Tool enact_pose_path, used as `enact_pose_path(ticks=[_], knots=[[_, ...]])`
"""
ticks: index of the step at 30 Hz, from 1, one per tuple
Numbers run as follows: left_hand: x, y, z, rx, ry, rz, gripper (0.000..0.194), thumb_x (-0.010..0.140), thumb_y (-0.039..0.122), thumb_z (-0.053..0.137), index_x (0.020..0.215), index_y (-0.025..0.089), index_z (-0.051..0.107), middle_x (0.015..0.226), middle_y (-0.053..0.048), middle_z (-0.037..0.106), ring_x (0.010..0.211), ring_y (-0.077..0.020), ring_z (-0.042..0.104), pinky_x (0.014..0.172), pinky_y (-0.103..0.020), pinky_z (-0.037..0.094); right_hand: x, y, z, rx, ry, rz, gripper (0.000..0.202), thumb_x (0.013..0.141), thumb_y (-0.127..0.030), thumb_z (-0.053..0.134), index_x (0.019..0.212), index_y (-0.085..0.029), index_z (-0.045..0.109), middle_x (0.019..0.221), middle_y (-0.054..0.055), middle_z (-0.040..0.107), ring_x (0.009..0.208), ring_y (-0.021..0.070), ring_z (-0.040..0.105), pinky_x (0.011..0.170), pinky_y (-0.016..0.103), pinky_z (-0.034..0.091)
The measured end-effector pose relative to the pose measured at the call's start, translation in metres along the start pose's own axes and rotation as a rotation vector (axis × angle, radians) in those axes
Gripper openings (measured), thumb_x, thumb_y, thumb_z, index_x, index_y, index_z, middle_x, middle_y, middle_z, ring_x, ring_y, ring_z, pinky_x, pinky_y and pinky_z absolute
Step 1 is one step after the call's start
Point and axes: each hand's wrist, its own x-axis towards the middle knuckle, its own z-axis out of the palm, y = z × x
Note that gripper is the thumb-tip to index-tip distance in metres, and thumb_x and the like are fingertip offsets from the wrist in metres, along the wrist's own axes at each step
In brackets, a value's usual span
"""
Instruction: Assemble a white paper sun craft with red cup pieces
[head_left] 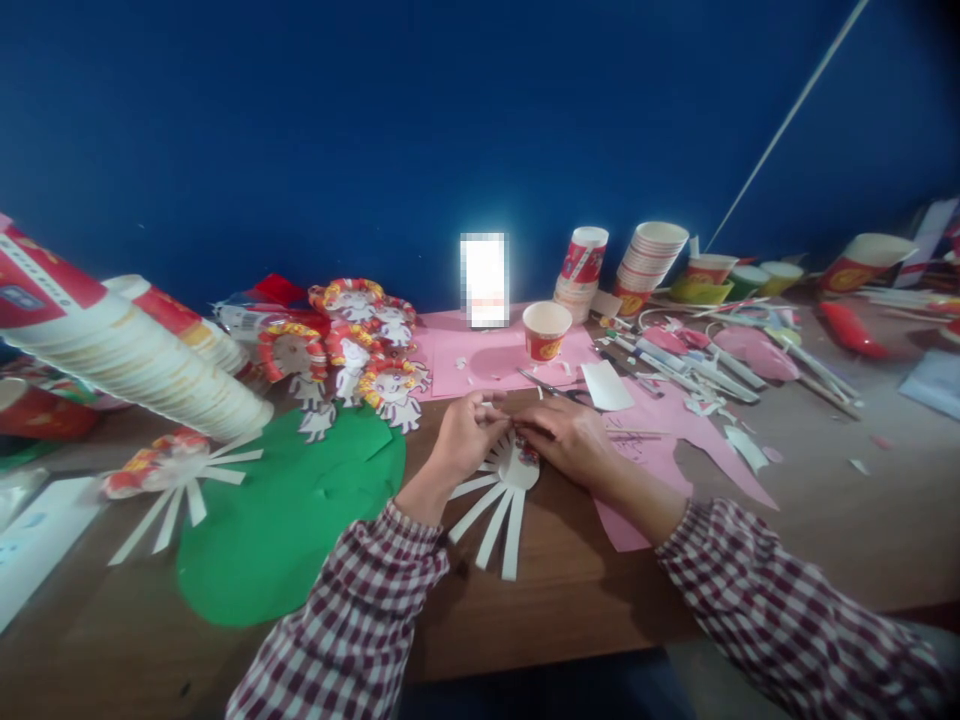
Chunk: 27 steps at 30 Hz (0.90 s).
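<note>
- Your left hand (469, 437) and right hand (570, 437), mid-frame, grasp a cut cup (516, 478) by its upper edge, fingers bent.
- The cup lies at centre on the desk (540, 620), strips splayed toward the lower middle.
- Scissors (556, 389) lie just above your right hand.
- Green paper (292, 540) sits left of centre, pink paper (652, 450) right.
- Stacked cups (150, 365) lean at far left.

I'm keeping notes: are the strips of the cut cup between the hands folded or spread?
Spread on the near side: strips fan out over the table; beneath the fingers, cannot tell.
</note>
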Motion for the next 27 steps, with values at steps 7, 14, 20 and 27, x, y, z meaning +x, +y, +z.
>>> enact_pose_path(ticks=[7,14,20,27], knots=[[0.000,-0.002,0.000,0.029,-0.029,0.009,0.043,0.070,0.020,0.067,0.110,0.008,0.054,0.081,-0.010,0.070,0.070,-0.0146,0.064,0.062,-0.022,0.047,-0.002,0.004,0.003,0.079,-0.001,0.050,0.014,0.087,-0.024,0.057,0.095,-0.022,0.068,0.090,0.004,0.069,0.083,0.0158,0.062,0.073,0.027,0.046],[0.000,-0.007,0.000,0.002,-0.089,0.049,0.051,0.069,0.024,0.069,0.114,0.008,0.051,0.085,-0.010,0.068,0.073,-0.0146,0.063,0.063,-0.021,0.046,0.000,0.002,-0.001,0.098,-0.031,0.106,0.014,0.086,-0.024,0.058,0.094,-0.023,0.070,0.083,0.003,0.068,0.078,0.0154,0.061,0.071,0.026,0.045],[0.002,-0.015,-0.001,0.024,-0.123,0.096,0.050,0.071,0.021,0.066,0.116,0.008,0.050,0.089,-0.010,0.067,0.075,-0.0142,0.063,0.064,-0.021,0.047,0.001,0.001,-0.001,0.096,-0.033,0.135,0.013,0.084,-0.023,0.061,0.092,-0.023,0.070,0.079,0.003,0.067,0.075,0.0156,0.061,0.068,0.026,0.044],[0.001,-0.016,-0.002,0.068,-0.129,0.085,0.046,0.072,0.023,0.064,0.114,0.009,0.053,0.075,-0.005,0.066,0.061,-0.0111,0.059,0.054,-0.019,0.042,0.001,0.003,0.001,0.164,-0.027,0.103,0.014,0.084,-0.021,0.060,0.094,-0.023,0.069,0.088,0.002,0.069,0.081,0.0151,0.061,0.071,0.025,0.044]])
